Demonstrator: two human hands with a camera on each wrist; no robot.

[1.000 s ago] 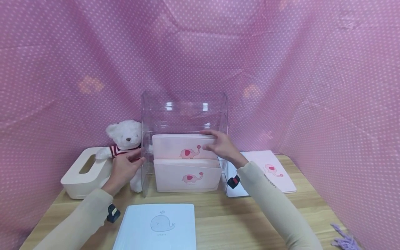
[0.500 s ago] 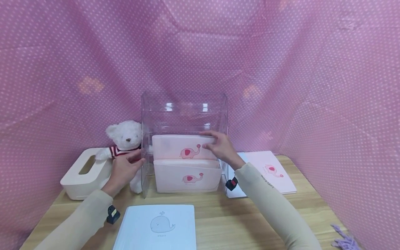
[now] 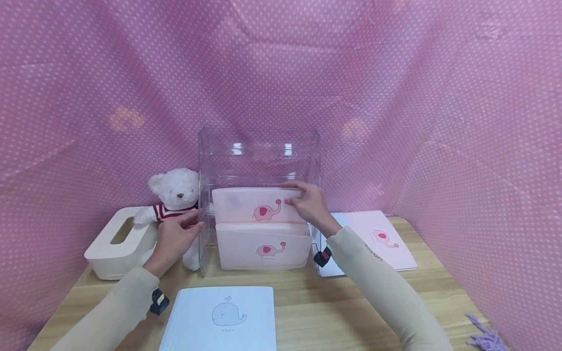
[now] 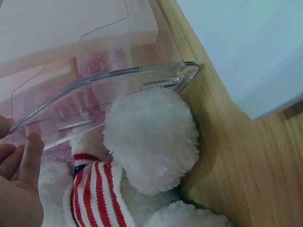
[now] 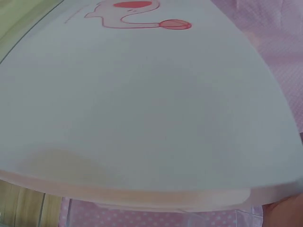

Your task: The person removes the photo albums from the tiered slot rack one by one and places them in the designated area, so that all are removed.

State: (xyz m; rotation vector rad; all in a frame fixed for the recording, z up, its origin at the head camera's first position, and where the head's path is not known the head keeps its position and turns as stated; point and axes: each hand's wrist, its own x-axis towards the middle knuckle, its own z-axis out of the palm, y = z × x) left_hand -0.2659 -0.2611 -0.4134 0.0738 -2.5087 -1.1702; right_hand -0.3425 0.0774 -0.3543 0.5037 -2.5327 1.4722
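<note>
A clear plastic rack (image 3: 260, 163) stands upright at the middle back of the table. My left hand (image 3: 172, 242) pinches the front edge of its left side panel; the left wrist view shows thumb and fingers at that edge. Two pale pink notebooks with a red-eared elephant sit in the rack, one behind the other. With the thumb in front and fingers over the top, my right hand (image 3: 312, 207) holds the rear notebook (image 3: 234, 204) by its upper right corner. The front notebook (image 3: 239, 251) covers the rear one's lower part.
Left of the rack, a white teddy bear (image 3: 177, 189) leans beside a cream tissue box (image 3: 117, 249). A pale blue whale notebook (image 3: 228, 336) lies in front. Another elephant notebook (image 3: 362, 226) lies at the right, partly over a pale blue one. Purple string (image 3: 485, 337) lies near the right edge.
My right forearm has shifted slightly left, and the rear notebook has edged slightly left with the right hand. The left hand keeps its place on the rack.
</note>
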